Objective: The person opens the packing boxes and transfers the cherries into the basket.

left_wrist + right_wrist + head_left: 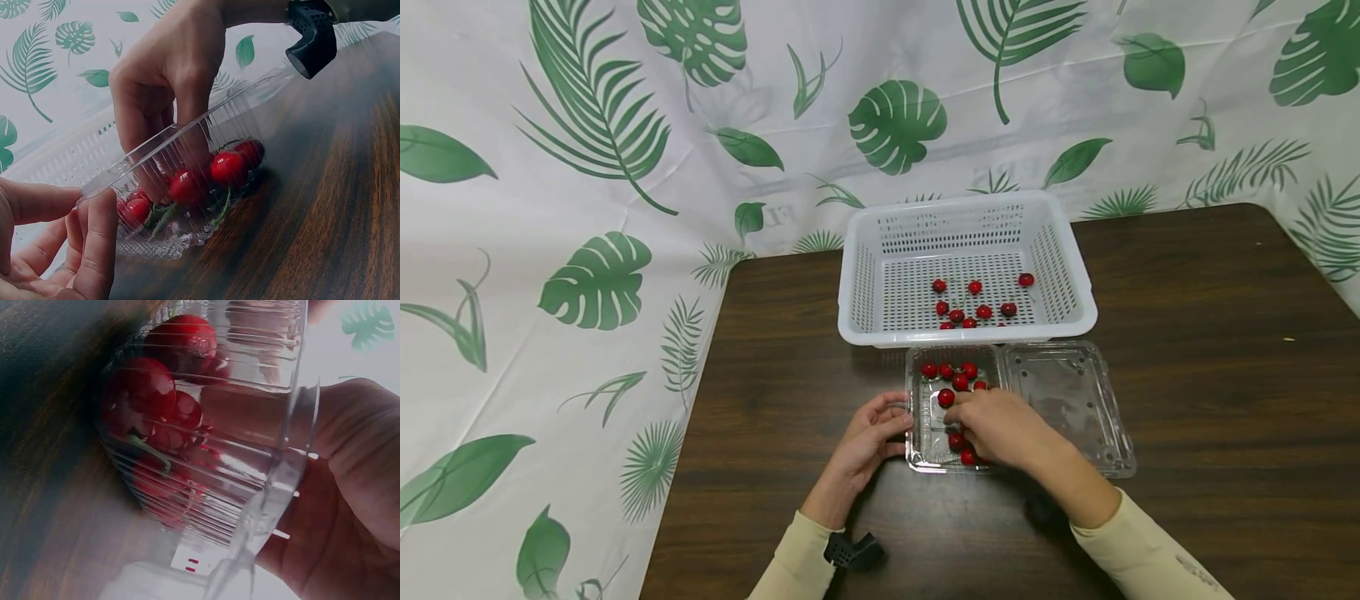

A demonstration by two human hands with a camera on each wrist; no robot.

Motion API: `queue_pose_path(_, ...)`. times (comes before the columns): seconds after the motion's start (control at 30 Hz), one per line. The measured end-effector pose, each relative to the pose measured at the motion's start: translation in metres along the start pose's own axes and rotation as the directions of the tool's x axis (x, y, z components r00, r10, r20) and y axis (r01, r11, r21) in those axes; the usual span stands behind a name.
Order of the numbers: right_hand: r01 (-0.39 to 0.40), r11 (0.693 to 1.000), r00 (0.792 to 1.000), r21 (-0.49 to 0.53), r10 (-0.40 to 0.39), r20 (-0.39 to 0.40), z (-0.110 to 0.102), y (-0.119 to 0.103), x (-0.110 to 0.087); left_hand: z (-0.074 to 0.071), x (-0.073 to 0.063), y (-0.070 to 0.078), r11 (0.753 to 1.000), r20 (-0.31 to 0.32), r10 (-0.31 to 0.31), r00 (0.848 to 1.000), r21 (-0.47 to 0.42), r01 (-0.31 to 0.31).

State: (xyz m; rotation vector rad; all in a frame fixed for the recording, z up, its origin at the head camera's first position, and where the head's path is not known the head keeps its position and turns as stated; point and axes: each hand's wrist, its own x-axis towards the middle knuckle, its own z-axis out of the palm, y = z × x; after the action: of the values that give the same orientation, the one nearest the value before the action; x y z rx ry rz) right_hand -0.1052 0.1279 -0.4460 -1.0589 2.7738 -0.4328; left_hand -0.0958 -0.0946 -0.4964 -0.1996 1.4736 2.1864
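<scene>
Now the clear container is pinched at its left rim by the left hand, while the right hand, nearer the cherries, is dipped in from the right; whether one is gripped cannot be told. Just beyond, more cherries are held in the white basket, set crosswise on the worktop.

Cherries, red; stems, green; box, clear; basket, white; table, brown, wood-grained; backdrop, white, green leaf print; sleeves, cream.
</scene>
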Motion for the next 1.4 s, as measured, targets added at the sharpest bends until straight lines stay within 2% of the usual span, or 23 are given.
queue_pose_path(0.17, 0.008, 1.000, 1.000, -0.011, -0.008, 0.010, 0.000, -0.002, 0.001, 0.001, 0.000, 0.000, 1.000, -0.003, -0.005, 1.000, 0.006, 0.005)
queue_pose_path(0.6, 0.036, 0.999, 0.998, -0.027, -0.038, -0.049, 0.002, 0.000, 0.002, 0.000, 0.000, 0.000, 1.000, -0.004, -0.007, 1.000, 0.001, 0.007)
queue_pose_path(0.83, 0.030, 1.000, 0.998, 0.009, -0.030, -0.056, 0.001, 0.002, 0.002, 0.000, 0.000, 0.000, 1.000, -0.008, -0.009, 1.000, 0.005, 0.009)
queue_pose_path(1.17, 0.018, 0.999, 0.996, 0.034, -0.015, -0.083, -0.007, 0.002, 0.002, 0.000, 0.001, 0.000, 1.000, -0.010, -0.012, 1.000, 0.008, 0.012)
queue_pose_path(1.4, 0.051, 0.998, 0.989, 0.024, -0.047, -0.140, -0.017, 0.004, 0.001, 0.000, 0.001, 0.001, 1.000, -0.007, -0.012, 1.000, 0.006, 0.012)
